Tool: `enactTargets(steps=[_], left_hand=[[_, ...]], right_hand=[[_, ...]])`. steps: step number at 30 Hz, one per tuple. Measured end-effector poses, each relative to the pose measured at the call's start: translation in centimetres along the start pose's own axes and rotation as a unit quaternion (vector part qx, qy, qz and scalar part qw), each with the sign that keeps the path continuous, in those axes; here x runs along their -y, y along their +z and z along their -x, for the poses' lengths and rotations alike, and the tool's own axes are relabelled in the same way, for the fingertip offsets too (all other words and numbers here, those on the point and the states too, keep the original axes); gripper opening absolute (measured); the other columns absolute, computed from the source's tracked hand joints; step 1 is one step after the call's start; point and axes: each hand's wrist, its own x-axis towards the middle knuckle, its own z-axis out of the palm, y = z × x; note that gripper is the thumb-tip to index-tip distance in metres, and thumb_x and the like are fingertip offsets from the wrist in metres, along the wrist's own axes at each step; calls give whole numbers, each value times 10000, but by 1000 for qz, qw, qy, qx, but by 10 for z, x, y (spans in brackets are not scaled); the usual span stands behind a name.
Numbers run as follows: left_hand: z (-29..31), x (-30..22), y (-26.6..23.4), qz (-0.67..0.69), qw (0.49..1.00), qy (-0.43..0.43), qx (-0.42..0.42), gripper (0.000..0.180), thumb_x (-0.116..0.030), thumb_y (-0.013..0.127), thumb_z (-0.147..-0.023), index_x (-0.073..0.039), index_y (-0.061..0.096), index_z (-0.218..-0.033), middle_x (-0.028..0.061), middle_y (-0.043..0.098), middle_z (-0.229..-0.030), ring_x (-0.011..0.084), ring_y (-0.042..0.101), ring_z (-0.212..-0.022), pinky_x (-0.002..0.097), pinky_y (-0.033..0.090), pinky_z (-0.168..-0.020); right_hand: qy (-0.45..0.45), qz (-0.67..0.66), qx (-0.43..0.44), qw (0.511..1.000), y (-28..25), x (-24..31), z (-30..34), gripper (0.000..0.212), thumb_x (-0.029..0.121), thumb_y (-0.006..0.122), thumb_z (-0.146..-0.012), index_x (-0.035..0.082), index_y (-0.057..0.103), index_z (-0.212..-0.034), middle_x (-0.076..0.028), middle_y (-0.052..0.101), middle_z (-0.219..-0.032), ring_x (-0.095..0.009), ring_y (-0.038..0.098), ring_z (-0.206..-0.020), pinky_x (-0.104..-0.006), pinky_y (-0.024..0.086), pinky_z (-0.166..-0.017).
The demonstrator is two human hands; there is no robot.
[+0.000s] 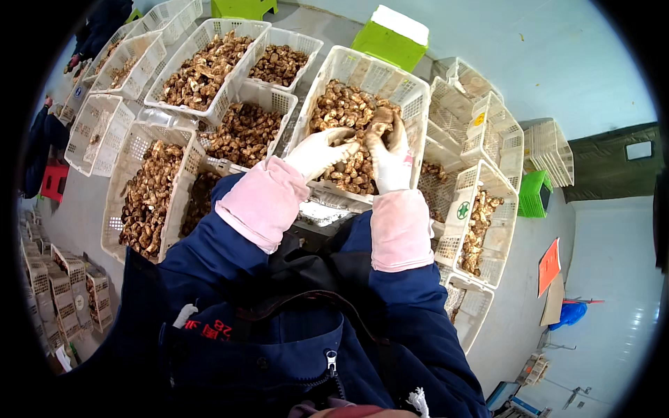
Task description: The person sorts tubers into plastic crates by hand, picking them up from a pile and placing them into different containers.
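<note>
A white perforated crate [412, 90] stands in front of me, with a heap of brown and cream mushrooms [341, 104] in it. Both my hands wear pale gloves and reach over the heap. My right hand [390, 157] is closed round a brown mushroom [380, 124] near the crate's right wall. To its left, my left hand [319, 150] is just above the heap, thumb and fingers apart, with nothing plainly held between them. Pink cuffs cover both my wrists.
More mushroom crates stand on the left, among them a long one [111, 209] and a farther one [252, 29]. At the right are another filled crate [498, 244] and stacked crates [550, 150]. A green stool [383, 43] stands behind. People in dark clothing are at the far left.
</note>
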Motion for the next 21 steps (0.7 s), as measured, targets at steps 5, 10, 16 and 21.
enactTargets(steps=[5,10,16,21], left_hand=[[-21,6,-4,127,989,-32,-76,456,-253,701,-901,-31,553,-1270,37,640,-999,85,553,-854,229,465,-740],[-17,-9,-15,165,979,-25,-118,354,-306,662,-924,-71,599,-1182,-7,641,-910,75,564,-661,216,411,-516],[-15,-15,-18,257,962,-29,-88,359,-247,677,-914,-59,568,-1201,-3,639,-996,86,603,-736,226,441,-541],[-14,-13,-14,191,976,-32,-97,722,-238,696,-890,75,323,-1423,82,587,-1220,78,594,-867,187,432,-541]], right_hand=[[-141,493,148,846,18,22,-4,675,139,713,-760,134,472,-1390,-158,655,-1041,-327,615,-979,-402,480,-867],[-192,402,108,889,6,16,-11,543,148,685,-820,67,527,-1334,-177,588,-1245,-340,557,-1144,-393,429,-1010],[-166,327,99,925,4,19,-10,416,17,671,-798,37,618,-1211,-162,628,-1192,-315,580,-1136,-364,444,-995],[-181,326,93,923,4,20,-13,401,10,689,-782,36,636,-1179,-145,643,-1175,-297,586,-1137,-359,447,-998]])
